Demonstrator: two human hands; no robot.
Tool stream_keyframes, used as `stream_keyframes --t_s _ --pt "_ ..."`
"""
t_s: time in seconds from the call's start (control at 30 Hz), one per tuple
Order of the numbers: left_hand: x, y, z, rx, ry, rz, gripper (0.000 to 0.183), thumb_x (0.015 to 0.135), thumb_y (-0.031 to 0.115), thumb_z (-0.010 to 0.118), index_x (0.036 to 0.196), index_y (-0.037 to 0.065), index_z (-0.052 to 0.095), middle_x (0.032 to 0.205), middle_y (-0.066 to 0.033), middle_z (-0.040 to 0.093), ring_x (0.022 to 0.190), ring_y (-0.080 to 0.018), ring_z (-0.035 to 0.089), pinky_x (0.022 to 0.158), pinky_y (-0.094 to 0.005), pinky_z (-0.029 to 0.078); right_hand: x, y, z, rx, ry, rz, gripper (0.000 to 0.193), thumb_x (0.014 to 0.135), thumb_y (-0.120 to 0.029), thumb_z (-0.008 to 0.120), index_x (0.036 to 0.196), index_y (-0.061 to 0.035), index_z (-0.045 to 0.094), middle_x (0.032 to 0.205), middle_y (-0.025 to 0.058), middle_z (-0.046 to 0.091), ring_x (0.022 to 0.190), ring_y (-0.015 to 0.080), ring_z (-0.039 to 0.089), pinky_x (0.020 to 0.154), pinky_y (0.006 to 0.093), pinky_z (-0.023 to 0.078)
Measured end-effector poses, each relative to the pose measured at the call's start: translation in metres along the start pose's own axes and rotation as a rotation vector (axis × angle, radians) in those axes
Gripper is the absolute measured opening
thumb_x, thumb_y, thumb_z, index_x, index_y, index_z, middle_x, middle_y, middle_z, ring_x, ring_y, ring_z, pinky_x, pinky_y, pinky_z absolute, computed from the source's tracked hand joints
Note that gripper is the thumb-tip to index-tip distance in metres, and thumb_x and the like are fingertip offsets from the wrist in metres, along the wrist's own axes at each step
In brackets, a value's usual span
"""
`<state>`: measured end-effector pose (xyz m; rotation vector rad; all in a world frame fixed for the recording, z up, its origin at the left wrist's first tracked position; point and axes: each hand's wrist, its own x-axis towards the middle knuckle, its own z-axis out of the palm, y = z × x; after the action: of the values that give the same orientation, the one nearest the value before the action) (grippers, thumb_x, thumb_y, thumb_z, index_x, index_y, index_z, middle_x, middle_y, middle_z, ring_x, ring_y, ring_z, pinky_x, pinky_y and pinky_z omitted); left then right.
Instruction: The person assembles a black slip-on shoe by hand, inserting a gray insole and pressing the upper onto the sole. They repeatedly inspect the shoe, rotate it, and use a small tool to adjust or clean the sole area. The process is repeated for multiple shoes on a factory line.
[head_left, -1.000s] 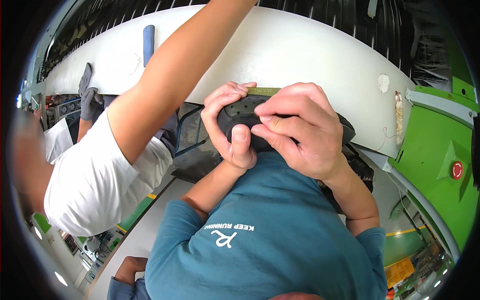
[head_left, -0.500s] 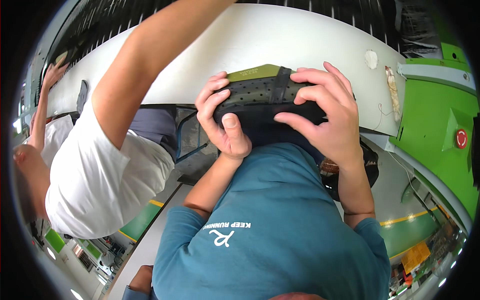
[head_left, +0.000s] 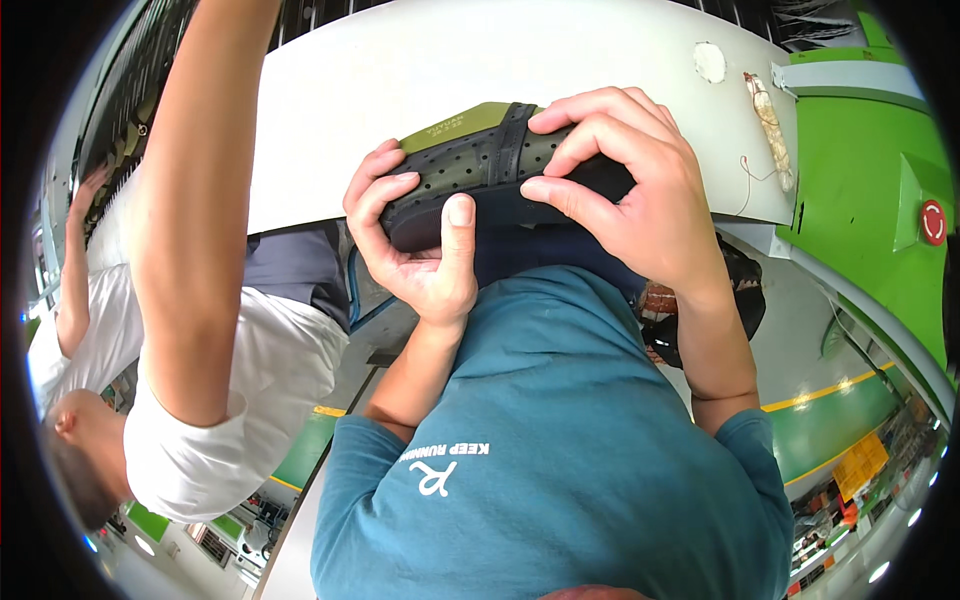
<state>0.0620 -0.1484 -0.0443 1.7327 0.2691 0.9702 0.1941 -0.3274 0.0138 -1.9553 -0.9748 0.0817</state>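
A dark perforated shoe (head_left: 445,172) lies sideways in both my hands, over the near edge of the white table. Inside it sits an olive-green shoe last (head_left: 455,126). A black strap (head_left: 509,147) runs across the upper, and the black sole faces me. My left hand (head_left: 420,245) is wrapped round one end, fingers on the far side and thumb raised along the sole. Closed round the other end is my right hand (head_left: 640,175), its thumb tip at the sole edge below the strap and its index finger bent over the upper. My right hand hides that end of the shoe.
The white table (head_left: 340,100) stretches ahead, with a white round patch (head_left: 710,62) and a wrapped stick-like thing (head_left: 768,130) on its right. A green machine (head_left: 860,180) with a red button (head_left: 933,222) stands right. A co-worker's arm (head_left: 190,200) reaches across close on my left.
The shoe and both my hands sit farther left and higher in the picture; my grip looks much the same. The co-worker's arm has swung left and stands more upright.
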Motion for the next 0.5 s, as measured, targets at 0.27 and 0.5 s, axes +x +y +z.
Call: stream_keyframes --t_s 0.27,0.5 --pt "0.012 -0.011 0.0 0.022 -0.026 0.006 0.043 0.093 0.009 0.085 0.127 0.001 0.061 0.138 -0.0196 0.06 0.138 -0.0354 0.057 0.122 -0.0517 0.04 0.02 0.015 -0.007 0.023 -0.02 0.17 0.051 0.074 -0.039 0.099 0.105 -0.0065 0.075 0.104 0.0064 0.078 0.099 0.0303 0.075 0.089 0.0406 0.059" --pt "0.047 0.002 0.025 -0.161 -0.138 -0.27 0.115 0.086 0.018 0.096 0.168 -0.002 0.018 0.169 -0.0247 0.03 0.154 -0.0355 0.04 0.122 -0.05 0.043 0.037 0.034 -0.008 0.123 -0.045 0.411 0.058 0.093 -0.04 0.092 0.134 -0.0048 0.071 0.11 0.0101 0.078 0.096 0.0137 0.073 0.083 0.032 0.058"
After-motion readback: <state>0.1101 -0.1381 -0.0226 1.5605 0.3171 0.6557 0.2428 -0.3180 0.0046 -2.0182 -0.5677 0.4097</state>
